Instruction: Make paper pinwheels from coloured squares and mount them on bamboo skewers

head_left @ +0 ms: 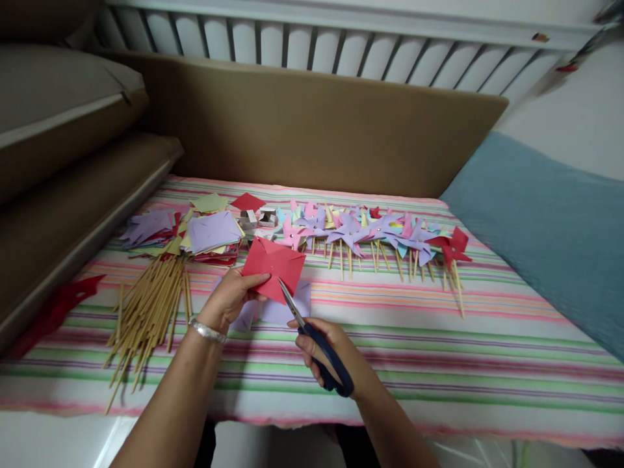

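Note:
My left hand (238, 292) pinches a red paper square (273, 260) by its left corner, thumb on top. Cuts run in from some of the square's corners. In my right hand (324, 348) is a pair of scissors (319, 354) with dark blue handles, its blades at the square's lower edge. Beneath the square, purple paper (290, 305) lies on the striped cloth. A stack of coloured paper squares (214, 233) stands beyond my left hand, and a bundle of thin wooden sticks (149, 309) lies to its left.
Several finished paper pinwheels (351, 231) on sticks lie in a row at the back right. Small boxes (267, 217) stand beside the stack. A brown board (312, 123) closes off the back, with cushions (73, 140) on the left and a blue cover (531, 221) on the right.

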Demonstrator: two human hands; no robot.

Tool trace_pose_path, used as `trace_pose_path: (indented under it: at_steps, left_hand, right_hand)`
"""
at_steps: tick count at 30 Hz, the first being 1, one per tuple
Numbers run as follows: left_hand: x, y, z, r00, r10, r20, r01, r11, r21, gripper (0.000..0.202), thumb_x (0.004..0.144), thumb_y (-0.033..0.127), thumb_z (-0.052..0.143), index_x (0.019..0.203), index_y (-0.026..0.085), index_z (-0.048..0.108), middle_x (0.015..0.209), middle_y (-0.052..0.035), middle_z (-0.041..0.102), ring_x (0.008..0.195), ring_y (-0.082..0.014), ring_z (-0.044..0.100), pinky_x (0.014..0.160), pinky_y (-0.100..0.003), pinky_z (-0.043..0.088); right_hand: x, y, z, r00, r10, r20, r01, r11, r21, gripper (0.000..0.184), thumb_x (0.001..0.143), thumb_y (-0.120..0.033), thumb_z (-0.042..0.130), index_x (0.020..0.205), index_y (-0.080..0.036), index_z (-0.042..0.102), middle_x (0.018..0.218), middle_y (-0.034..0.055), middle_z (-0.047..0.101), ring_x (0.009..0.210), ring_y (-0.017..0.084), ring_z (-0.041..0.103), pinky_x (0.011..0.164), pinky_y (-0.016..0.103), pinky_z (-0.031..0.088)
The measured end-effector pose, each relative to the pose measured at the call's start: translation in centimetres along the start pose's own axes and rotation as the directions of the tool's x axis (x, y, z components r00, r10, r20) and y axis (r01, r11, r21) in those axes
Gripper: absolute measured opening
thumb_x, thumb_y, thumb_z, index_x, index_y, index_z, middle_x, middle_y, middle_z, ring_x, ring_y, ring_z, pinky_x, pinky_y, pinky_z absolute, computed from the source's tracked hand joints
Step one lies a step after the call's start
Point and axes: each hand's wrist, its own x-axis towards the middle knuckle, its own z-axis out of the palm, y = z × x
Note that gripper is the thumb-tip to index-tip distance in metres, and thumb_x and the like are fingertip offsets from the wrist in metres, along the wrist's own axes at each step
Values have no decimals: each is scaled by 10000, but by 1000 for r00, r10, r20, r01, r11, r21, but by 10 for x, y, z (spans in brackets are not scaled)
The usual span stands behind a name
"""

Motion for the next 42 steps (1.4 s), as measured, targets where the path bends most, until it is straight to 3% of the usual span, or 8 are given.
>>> trace_pose_path:
  at_steps: [17,26,42]
  left_hand:
    - [2,-1,-2,1000,0,7,0,1000,-12,207,546,219,785,659,99,660,565,-33,648,469,-112,567,442,-207,475]
    - [1,-1,-2,1000,1,4,-1,1000,-19,235,546,217,791,704,89,673,612,-44,667,507,-122,590,453,-207,490]
    - [4,-3,-4,1000,-7,-2,7,1000,-18,221,551,207,786,692,87,666,590,-32,660,488,-117,585,442,-205,498]
  right_hand:
    - [1,1,6,1000,2,-31,-1,1000,26,527,669,-503,640,1060,-157,566,470,-88,463,311,43,381,286,150,297]
    - [1,0,8,997,-72,-10,72,996,50,467,698,-515,619,998,-170,527,546,-84,469,334,36,400,308,157,301]
    - [2,-6,11,997,15,-70,-12,999,36,506,648,-491,648,1014,-153,561,462,-93,449,316,41,370,301,157,280]
